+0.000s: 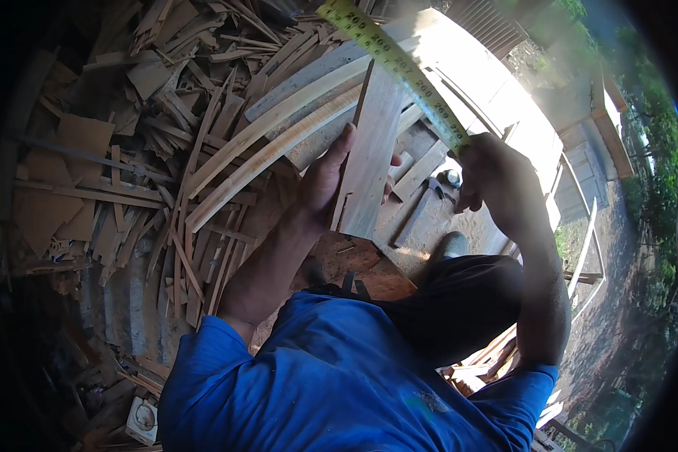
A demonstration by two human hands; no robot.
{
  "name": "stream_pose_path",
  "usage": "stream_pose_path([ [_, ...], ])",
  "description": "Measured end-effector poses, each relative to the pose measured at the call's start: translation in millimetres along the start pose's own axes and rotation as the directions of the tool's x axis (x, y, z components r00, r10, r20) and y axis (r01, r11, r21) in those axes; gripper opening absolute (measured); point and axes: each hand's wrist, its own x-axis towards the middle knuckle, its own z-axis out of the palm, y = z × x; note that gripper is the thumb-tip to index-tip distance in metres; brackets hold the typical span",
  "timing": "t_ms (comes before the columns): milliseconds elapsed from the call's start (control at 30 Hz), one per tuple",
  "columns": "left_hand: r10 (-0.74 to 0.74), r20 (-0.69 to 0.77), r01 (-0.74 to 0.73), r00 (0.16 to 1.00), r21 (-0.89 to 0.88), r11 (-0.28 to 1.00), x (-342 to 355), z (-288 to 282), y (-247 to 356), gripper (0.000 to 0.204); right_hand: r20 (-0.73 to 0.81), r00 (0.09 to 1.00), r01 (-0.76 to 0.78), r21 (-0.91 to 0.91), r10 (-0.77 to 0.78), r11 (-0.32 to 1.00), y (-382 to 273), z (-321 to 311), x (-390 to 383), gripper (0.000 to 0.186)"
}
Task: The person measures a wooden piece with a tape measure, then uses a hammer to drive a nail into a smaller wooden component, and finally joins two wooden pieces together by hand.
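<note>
My left hand (326, 177) is wrapped around a flat wooden board (374, 151), with the thumb along its near edge and fingertips showing at the far side. The board is held up in front of me, its narrow end towards my body. My right hand (505, 184) is closed on a yellow measuring tape (399, 64), whose marked blade runs from that hand up and left across the board's far end. The tape's case does not show. Below the hands, a tool that looks like a hammer (416, 215) lies on the ground by a small dark round object (449, 178).
Heaps of scrap wood (165, 98) fill the left side. Long wooden planks (278, 120) lie slanting behind the board. My shoe (452, 245) is near the hammer-like tool. A white object (141, 418) sits at lower left. Bright sunlight washes out the upper right, with green plants (648, 113) beyond.
</note>
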Motion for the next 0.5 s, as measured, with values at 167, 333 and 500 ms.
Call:
stream_pose_path([
  [167, 0.082, -0.146, -0.085, 0.986, -0.018, 0.996, -16.4, -30.5, -11.4, 0.068, -0.006, 0.986, -0.155, 0.293, 0.164, 0.943, 119.1, -31.8, 103.8, 0.031],
  [333, 0.040, -0.137, -0.042, 0.990, -0.008, 0.999, 0.0, -47.9, -40.8, 0.065, 0.106, 0.975, -0.219, 0.298, 0.196, 0.929, 248.6, 62.0, 193.1, 0.033],
  [500, -0.043, -0.165, 0.068, 0.985, 0.146, 0.987, 37.4, -60.9, -66.8, 0.081, -0.143, 0.949, 0.238, -0.267, -0.283, 0.934, 305.9, 102.1, 198.0, 0.030],
])
